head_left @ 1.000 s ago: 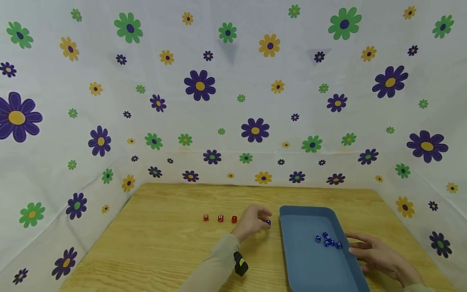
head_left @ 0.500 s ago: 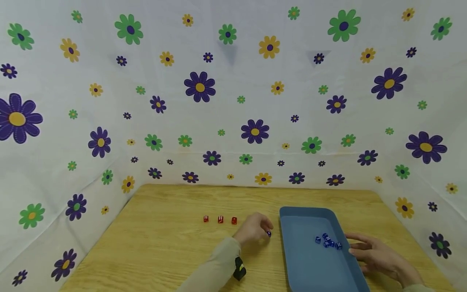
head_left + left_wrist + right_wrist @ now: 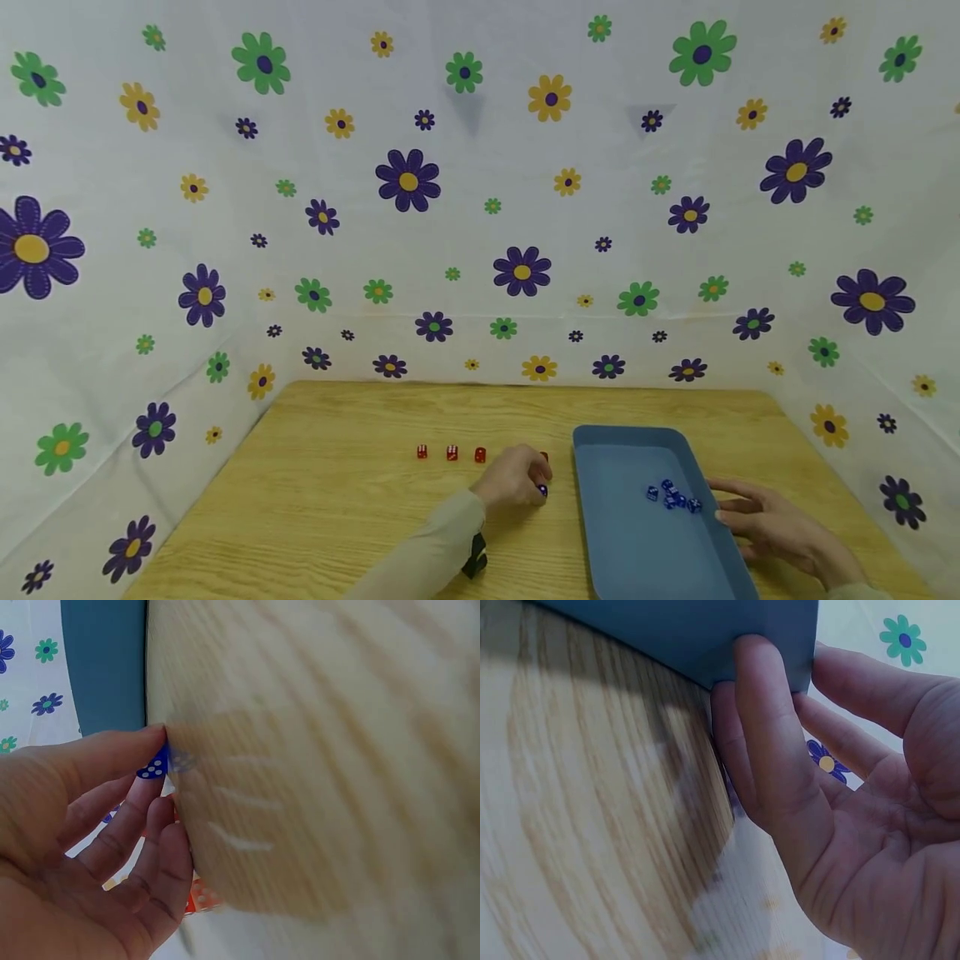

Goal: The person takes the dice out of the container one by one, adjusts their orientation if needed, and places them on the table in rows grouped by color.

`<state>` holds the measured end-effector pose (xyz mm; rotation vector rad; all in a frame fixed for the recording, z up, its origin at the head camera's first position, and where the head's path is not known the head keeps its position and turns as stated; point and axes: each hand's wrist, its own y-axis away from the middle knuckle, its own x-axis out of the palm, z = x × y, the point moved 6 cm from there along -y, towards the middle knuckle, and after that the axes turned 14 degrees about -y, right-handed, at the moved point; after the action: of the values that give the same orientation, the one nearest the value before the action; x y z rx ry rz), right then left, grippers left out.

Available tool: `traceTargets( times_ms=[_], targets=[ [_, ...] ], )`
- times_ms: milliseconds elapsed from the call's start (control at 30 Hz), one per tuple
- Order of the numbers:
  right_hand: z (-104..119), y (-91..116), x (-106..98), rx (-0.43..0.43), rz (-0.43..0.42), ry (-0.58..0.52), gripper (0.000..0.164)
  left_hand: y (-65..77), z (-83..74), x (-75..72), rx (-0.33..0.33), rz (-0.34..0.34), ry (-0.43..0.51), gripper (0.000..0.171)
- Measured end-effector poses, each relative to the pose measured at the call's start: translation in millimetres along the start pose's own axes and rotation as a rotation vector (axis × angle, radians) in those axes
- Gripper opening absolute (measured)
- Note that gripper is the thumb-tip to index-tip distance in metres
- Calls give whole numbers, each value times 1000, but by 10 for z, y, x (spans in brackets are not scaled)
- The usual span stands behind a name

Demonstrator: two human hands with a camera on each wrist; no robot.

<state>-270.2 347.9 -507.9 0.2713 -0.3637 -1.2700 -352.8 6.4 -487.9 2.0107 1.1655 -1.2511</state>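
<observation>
Left grip [image 3: 513, 477] pinches a blue die [image 3: 154, 765], right grip [image 3: 783, 525] spread; only my head view shows tray dice [image 3: 671, 501], lower right.

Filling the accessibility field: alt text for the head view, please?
A left hand pinches a blue die at a wooden table, near a row of red dice. The right hand touches a blue tray holding more blue dice. Flowered white backdrop behind.
</observation>
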Motion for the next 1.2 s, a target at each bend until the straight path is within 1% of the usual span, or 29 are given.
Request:
traceTargets(
  times_ms=[300,567,767,1000,1067,1200],
  targets=[
    [-23,5,-17,0,-1,-20,73,-10,-11,22,13,21,41,24],
    [-12,6,-20,-9,4,-10,71,-6,-4,17,2,33,54,24],
    [-5,18,-1,-14,35,-31,70,-3,10,22,2,51,77,27],
    [3,18,-4,-19,33,-24,70,6,36,-9,0,92,166,33],
    [-6,12,-9,-17,30,-25,70,15,49,-26,5,84,164,34],
    [-15,11,-6,-12,32,-34,71,1,61,-84,17,43,178,28]
  ],
)
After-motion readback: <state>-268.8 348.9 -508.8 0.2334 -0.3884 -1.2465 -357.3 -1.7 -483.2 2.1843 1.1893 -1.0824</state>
